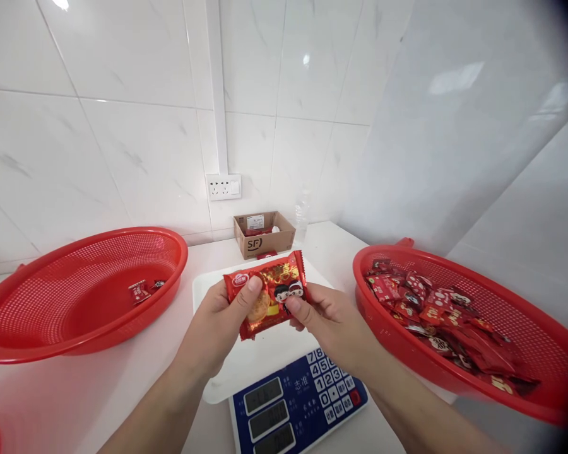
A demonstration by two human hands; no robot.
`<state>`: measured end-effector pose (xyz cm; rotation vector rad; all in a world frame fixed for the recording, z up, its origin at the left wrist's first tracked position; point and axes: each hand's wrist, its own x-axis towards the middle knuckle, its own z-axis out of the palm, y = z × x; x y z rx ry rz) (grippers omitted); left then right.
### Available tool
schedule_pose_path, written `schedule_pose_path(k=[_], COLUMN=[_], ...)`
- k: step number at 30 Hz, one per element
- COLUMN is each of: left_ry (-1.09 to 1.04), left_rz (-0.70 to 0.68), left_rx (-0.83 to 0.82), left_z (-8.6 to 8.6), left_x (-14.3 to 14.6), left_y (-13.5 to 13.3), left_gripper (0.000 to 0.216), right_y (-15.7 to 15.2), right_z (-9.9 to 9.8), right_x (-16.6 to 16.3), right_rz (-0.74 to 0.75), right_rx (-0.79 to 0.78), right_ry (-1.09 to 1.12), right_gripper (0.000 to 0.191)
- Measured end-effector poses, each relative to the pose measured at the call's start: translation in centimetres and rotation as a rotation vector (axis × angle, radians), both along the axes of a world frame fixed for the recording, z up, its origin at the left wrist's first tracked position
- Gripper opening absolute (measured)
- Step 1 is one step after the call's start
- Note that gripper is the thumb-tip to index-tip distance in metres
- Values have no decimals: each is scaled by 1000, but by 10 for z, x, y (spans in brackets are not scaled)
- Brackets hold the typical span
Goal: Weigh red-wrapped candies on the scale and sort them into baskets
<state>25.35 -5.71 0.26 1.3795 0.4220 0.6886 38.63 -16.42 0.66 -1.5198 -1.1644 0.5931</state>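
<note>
Between my two hands is a red biscuit packet [274, 315], printed with a round biscuit and two cartoon figures. My left hand [222, 318] grips its left end, thumb on the front. The right end is pinched by my right hand [329, 315], with the thumb over the lower corner. Both sets of fingers are partly hidden behind the packet. Beneath it lies the white pan [260, 366] of a digital scale, whose blue keypad panel [298, 403] faces me. The readings on its displays are too faint to make out.
A red plastic basket [170, 296] at the left holds a few small wrapped sweets [139, 292]. Another red basket [544, 321] at the right contains many red packets [483, 347]. Behind the scale stand a cardboard box [265, 243] and a clear bottle [302, 214], near the tiled wall.
</note>
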Motion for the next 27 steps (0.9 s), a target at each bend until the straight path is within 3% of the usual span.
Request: schedule_pose_path(k=[4, 7, 16, 21, 24, 27], left_ry=[107, 163, 163, 176, 130, 45], left_rz=[-94, -156, -122, 58, 232, 257], left_rx=[181, 173, 197, 204, 177, 89], left_z=[-3, -4, -2, 0, 3, 5], left_x=[-3, -3, -2, -2, -4, -6], left_y=[1, 1, 0, 6, 12, 16], left_gripper=[43, 43, 44, 51, 44, 34], right_y=[0, 0, 4, 18, 27, 32], right_z=[5, 6, 0, -16, -28, -38], right_x=[-2, -3, -1, 18, 38, 55], right_rz=[-64, -26, -40, -200, -247, -239], right_rx=[96, 145, 96, 114, 14, -113], right_ry=[-43, -51, 73, 92, 26, -80], right_gripper=[33, 30, 38, 50, 53, 45])
